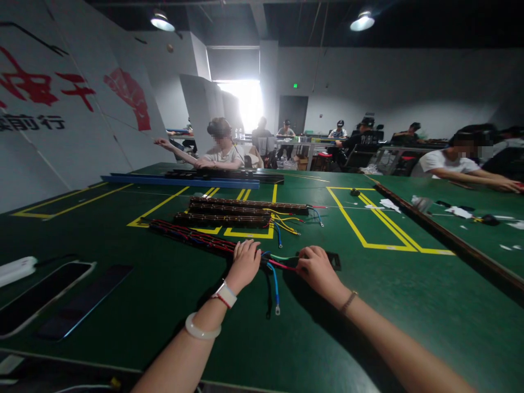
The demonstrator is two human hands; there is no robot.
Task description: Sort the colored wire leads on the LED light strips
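A long dark wire bundle point(192, 233) with red and blue strands lies slantwise on the green table. My left hand point(246, 261) rests on its right end, fingers bent over it and pressed together. Just right of that, my right hand point(317, 267) has its fingers closed around the red and green wires coming out of the end. A blue wire point(275, 284) with a metal ring lug hangs down between my hands onto the table. A black flat piece point(334, 261) shows partly behind my right hand.
Behind lie two more dark bundles point(245, 202) with yellow, blue and red leads. Blue and black rails point(184, 181) are farther back. Two phones point(84, 300) lie at the left. A long brown strip point(434, 229) crosses the right side, beside paper scraps. People sit beyond the table.
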